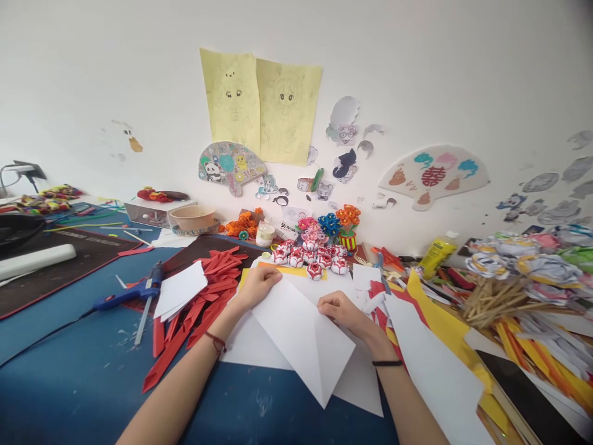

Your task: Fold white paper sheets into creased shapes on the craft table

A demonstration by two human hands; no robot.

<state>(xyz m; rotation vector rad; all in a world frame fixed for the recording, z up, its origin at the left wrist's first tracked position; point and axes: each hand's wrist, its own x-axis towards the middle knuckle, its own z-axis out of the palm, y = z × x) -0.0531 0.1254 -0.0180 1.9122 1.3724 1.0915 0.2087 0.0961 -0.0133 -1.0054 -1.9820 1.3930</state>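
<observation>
Paper sheet (296,327), white and creased, sits between your hands, over larger white paper (252,351). It should handle light, smooth and easily creased, so take it by edges and corners. Left of the sheet, red strips (213,296) crowd sideways room. Your left hand (263,287) pinches its far corner. On its near side, bare blue tabletop (264,405) gives open room below its lowest corner; past its far side, red-and-white flowers (315,271) stand close. Your right hand (340,307) pinches its right-hand edge. Right of it, paper scraps (368,277) and a long white strip (428,352) leave little space.
</observation>
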